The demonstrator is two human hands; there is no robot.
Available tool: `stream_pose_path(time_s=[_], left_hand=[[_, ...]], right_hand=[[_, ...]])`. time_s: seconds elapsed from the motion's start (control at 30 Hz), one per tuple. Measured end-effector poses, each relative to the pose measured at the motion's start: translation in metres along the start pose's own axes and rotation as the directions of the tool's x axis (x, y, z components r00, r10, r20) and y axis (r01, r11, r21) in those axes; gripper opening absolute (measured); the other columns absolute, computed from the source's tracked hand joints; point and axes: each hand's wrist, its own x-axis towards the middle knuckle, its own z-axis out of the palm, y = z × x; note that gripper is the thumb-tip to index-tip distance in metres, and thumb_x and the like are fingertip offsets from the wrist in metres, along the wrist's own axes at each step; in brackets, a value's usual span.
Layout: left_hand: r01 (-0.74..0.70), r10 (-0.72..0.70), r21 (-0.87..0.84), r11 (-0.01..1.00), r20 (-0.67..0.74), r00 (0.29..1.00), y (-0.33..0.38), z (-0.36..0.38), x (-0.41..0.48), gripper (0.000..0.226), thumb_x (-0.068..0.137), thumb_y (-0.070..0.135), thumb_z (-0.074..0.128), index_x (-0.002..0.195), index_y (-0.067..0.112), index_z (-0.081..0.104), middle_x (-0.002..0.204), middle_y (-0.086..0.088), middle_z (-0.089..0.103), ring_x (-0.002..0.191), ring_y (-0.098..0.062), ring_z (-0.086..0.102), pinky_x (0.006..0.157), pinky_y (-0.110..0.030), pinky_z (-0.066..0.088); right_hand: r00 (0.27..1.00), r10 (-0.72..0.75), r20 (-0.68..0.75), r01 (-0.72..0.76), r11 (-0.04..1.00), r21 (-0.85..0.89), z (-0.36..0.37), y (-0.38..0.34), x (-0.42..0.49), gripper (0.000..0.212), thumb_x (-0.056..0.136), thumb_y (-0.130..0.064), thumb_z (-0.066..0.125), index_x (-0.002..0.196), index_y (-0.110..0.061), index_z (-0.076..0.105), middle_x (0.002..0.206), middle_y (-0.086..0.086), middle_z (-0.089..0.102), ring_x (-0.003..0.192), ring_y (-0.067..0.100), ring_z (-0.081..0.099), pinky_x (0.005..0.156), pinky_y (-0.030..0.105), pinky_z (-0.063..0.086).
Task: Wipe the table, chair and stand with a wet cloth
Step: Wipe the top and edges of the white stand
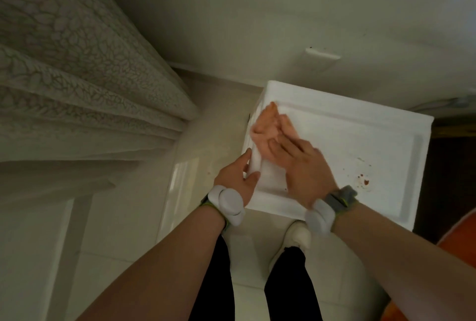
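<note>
A white square stand with a raised rim sits against the wall, just ahead of my legs. On its left part lies a peach-orange cloth. My right hand presses flat on the cloth with its fingers straight. My left hand grips the stand's left edge, thumb on top of the rim. Small reddish-brown stains mark the top near the front right corner. No table or chair is in view.
A patterned curtain hangs at the left. A white wall plate sits on the wall behind the stand. Dark furniture borders the stand's right side, and an orange object lies at the lower right. Pale floor tiles are underfoot.
</note>
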Motion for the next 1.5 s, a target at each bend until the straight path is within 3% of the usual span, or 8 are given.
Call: stream_pose_path(time_s=[0.2, 0.47, 0.67, 0.83, 0.93, 1.1, 1.27, 1.5], left_hand=[[-0.019, 0.019, -0.001, 1.0, 0.008, 1.0, -0.003, -0.002, 0.001, 0.058, 0.092, 0.032, 0.054, 0.145, 0.034, 0.029, 0.121, -0.003, 0.057, 0.089, -0.01, 0.054, 0.072, -0.008, 0.038], [-0.03, 0.03, 0.033, 0.999, 0.006, 1.0, -0.005, -0.002, 0.005, 0.058, 0.091, 0.037, 0.054, 0.144, 0.033, 0.032, 0.115, -0.003, 0.06, 0.088, -0.011, 0.053, 0.06, -0.001, 0.037], [-0.014, 0.013, 0.052, 0.999, 0.016, 1.0, -0.007, -0.003, 0.005, 0.057, 0.092, 0.035, 0.053, 0.144, 0.037, 0.03, 0.117, -0.003, 0.06, 0.093, -0.014, 0.057, 0.076, -0.018, 0.042], [-0.032, 0.032, 0.075, 0.997, -0.009, 0.999, -0.005, -0.003, 0.003, 0.056, 0.092, 0.037, 0.051, 0.143, 0.036, 0.031, 0.114, 0.0, 0.061, 0.088, -0.01, 0.056, 0.058, -0.005, 0.037], [-0.038, 0.04, 0.081, 0.996, -0.02, 0.999, -0.001, 0.0, 0.001, 0.057, 0.092, 0.035, 0.052, 0.145, 0.035, 0.029, 0.12, -0.004, 0.059, 0.09, -0.012, 0.055, 0.067, -0.011, 0.037], [-0.027, 0.028, 0.087, 0.996, -0.009, 1.0, 0.003, -0.001, 0.0, 0.06, 0.094, 0.025, 0.051, 0.147, 0.028, 0.024, 0.133, -0.006, 0.053, 0.108, -0.018, 0.056, 0.086, -0.017, 0.039], [-0.071, 0.103, 0.319, 0.945, -0.086, 0.991, 0.017, 0.01, -0.011, 0.066, 0.094, 0.013, 0.046, 0.149, 0.019, 0.01, 0.154, -0.009, 0.023, 0.138, -0.024, 0.031, 0.11, -0.022, 0.025], [-0.092, 0.157, 0.466, 0.88, -0.102, 0.982, 0.032, 0.021, -0.01, 0.069, 0.094, 0.003, 0.037, 0.15, 0.021, 0.0, 0.158, 0.004, -0.004, 0.139, -0.023, 0.03, 0.104, -0.032, 0.036]], right_hand=[[0.91, 0.412, 0.032, -0.412, 0.897, 0.162, -0.002, -0.004, 0.031, 0.071, 0.078, 0.0, 0.044, 0.142, -0.029, 0.038, 0.148, 0.005, 0.032, 0.108, 0.036, 0.04, 0.073, 0.041, 0.044], [0.976, -0.033, 0.215, 0.008, 0.993, 0.115, -0.005, 0.007, -0.035, 0.056, 0.074, -0.016, 0.043, 0.126, -0.032, 0.059, 0.139, 0.005, 0.05, 0.089, 0.034, 0.053, 0.066, 0.04, 0.051], [0.927, 0.357, 0.118, -0.373, 0.912, 0.172, -0.007, -0.018, 0.005, 0.061, 0.079, -0.006, 0.044, 0.137, -0.027, 0.046, 0.143, 0.005, 0.038, 0.103, 0.036, 0.042, 0.071, 0.037, 0.042], [0.966, 0.161, 0.202, -0.201, 0.96, 0.196, -0.002, -0.034, -0.03, 0.051, 0.08, -0.018, 0.043, 0.128, -0.031, 0.055, 0.136, 0.0, 0.048, 0.096, 0.032, 0.049, 0.067, 0.037, 0.048], [0.971, 0.127, 0.202, -0.149, 0.984, 0.099, -0.004, -0.001, -0.057, 0.048, 0.071, -0.008, 0.055, 0.112, -0.03, 0.068, 0.125, -0.001, 0.061, 0.082, 0.034, 0.056, 0.058, 0.035, 0.047], [0.877, 0.479, 0.027, -0.479, 0.871, 0.112, -0.009, 0.027, -0.047, 0.062, 0.071, 0.003, 0.052, 0.125, -0.028, 0.06, 0.137, -0.002, 0.052, 0.1, 0.037, 0.047, 0.073, 0.036, 0.043], [0.99, 0.138, 0.042, -0.143, 0.976, 0.164, 0.008, -0.014, -0.024, 0.062, 0.071, -0.024, 0.028, 0.125, -0.031, 0.059, 0.134, 0.002, 0.056, 0.105, 0.041, 0.056, 0.071, 0.044, 0.05], [0.816, 0.578, 0.005, -0.565, 0.795, 0.22, -0.004, 0.017, -0.026, 0.075, 0.069, 0.003, 0.052, 0.139, -0.025, 0.045, 0.149, 0.004, 0.037, 0.119, 0.041, 0.039, 0.085, 0.047, 0.043]])
